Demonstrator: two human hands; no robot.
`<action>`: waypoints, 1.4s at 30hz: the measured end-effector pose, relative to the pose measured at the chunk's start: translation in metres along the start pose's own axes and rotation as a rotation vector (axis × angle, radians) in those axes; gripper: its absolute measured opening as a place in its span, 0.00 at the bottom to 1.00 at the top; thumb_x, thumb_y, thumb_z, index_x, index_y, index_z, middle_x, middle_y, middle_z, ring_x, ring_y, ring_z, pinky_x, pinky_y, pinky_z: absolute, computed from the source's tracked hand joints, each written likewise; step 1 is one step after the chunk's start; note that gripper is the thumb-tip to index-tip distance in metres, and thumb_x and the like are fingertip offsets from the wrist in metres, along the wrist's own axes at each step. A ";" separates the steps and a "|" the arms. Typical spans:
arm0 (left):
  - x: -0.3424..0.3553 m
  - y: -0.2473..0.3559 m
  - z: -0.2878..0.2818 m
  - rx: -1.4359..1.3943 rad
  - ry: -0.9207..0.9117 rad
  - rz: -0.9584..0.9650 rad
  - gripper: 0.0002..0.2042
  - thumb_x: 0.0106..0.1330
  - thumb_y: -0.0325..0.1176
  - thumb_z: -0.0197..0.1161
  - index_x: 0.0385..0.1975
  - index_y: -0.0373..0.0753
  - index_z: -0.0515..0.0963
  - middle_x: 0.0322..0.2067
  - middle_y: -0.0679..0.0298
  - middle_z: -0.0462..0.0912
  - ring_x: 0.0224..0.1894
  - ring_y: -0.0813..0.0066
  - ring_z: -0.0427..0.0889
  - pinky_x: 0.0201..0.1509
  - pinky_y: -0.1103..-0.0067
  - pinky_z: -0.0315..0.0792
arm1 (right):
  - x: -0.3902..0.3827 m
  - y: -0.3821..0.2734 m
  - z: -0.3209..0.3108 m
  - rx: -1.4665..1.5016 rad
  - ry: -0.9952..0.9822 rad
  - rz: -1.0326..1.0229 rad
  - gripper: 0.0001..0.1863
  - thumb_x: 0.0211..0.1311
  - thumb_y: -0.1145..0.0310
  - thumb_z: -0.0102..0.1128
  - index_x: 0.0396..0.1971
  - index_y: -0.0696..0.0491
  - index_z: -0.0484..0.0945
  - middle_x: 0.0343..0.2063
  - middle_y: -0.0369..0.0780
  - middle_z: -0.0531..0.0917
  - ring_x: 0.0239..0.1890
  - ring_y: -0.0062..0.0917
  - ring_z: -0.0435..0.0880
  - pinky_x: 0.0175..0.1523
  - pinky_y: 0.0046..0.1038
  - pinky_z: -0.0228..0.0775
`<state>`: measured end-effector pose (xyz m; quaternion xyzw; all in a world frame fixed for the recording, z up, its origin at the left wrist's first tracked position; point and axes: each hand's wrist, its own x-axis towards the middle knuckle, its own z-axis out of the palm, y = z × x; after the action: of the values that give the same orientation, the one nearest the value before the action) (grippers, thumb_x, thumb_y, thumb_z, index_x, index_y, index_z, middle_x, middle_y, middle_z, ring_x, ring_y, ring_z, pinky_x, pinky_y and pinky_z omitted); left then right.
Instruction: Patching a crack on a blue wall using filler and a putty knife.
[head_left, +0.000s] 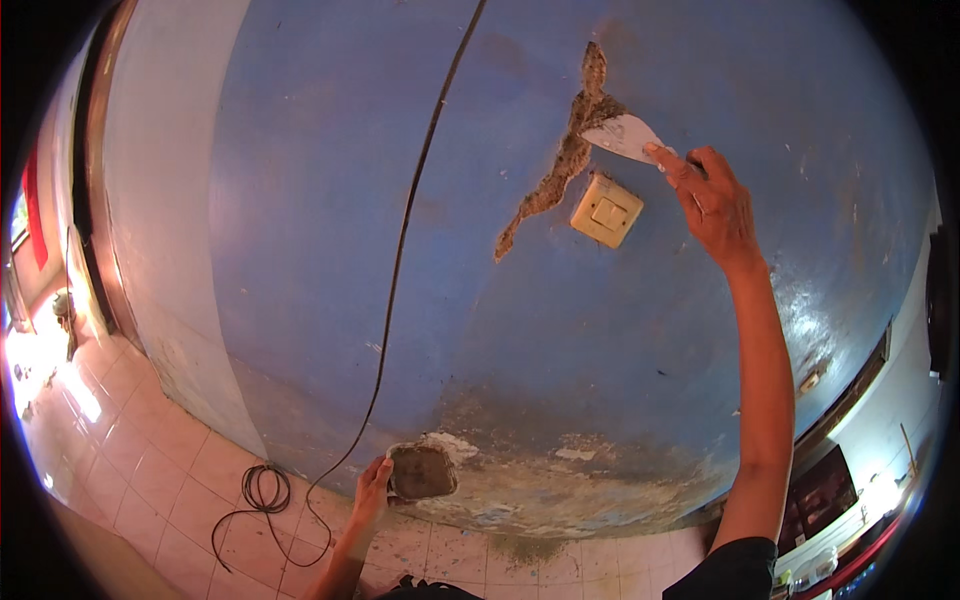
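My right hand [715, 205] is closed on a putty knife [620, 136], its pale blade against the upper part of a long, jagged crack [550, 190] in the blue wall, with dark mortar at the blade's edge. A cream light switch [606, 210] sits just below the blade, right of the crack. Low in the view, my left hand [372, 485] grips a small squarish container [425, 470] of grey-brown mortar by its left side.
A black cable [398, 260] hangs down the wall to a loose coil [265, 487] on the pink tiled floor [160, 470]. The wall's lower part is stained and flaking. A bright doorway or window is at the far left, and a red-edged surface with objects is at lower right.
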<state>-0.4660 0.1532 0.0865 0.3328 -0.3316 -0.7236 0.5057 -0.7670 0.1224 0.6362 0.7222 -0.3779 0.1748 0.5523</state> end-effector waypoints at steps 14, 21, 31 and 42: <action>0.022 -0.022 0.031 0.068 0.121 -0.013 0.27 0.76 0.53 0.58 0.61 0.36 0.75 0.49 0.62 0.82 0.44 0.73 0.86 0.31 0.75 0.87 | 0.015 0.031 0.026 -0.169 -0.090 -0.206 0.30 0.67 0.75 0.62 0.64 0.29 0.77 0.32 0.32 0.72 0.32 0.23 0.78 0.31 0.28 0.80; 0.030 -0.034 0.042 0.045 0.111 -0.021 0.26 0.76 0.51 0.59 0.60 0.35 0.76 0.48 0.63 0.82 0.47 0.77 0.83 0.36 0.78 0.83 | 0.004 0.037 0.005 -0.168 -0.173 -0.162 0.30 0.67 0.75 0.62 0.65 0.30 0.76 0.32 0.33 0.72 0.30 0.24 0.76 0.31 0.29 0.78; 0.028 -0.036 0.018 0.127 0.072 -0.009 0.26 0.77 0.52 0.57 0.60 0.35 0.77 0.46 0.63 0.83 0.42 0.77 0.83 0.34 0.78 0.82 | -0.005 0.005 -0.042 0.262 -0.142 0.187 0.17 0.69 0.68 0.63 0.56 0.45 0.82 0.29 0.33 0.78 0.29 0.19 0.75 0.31 0.24 0.68; 0.024 -0.060 0.026 0.039 0.057 0.079 0.26 0.76 0.51 0.59 0.60 0.32 0.76 0.47 0.64 0.82 0.46 0.76 0.81 0.44 0.78 0.79 | 0.033 0.025 0.017 0.804 -0.414 0.602 0.22 0.73 0.45 0.57 0.40 0.51 0.83 0.20 0.29 0.75 0.20 0.09 0.72 0.23 0.15 0.61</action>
<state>-0.5244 0.1503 0.0483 0.3496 -0.3440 -0.6868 0.5364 -0.7668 0.0924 0.6701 0.7559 -0.5720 0.3102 0.0720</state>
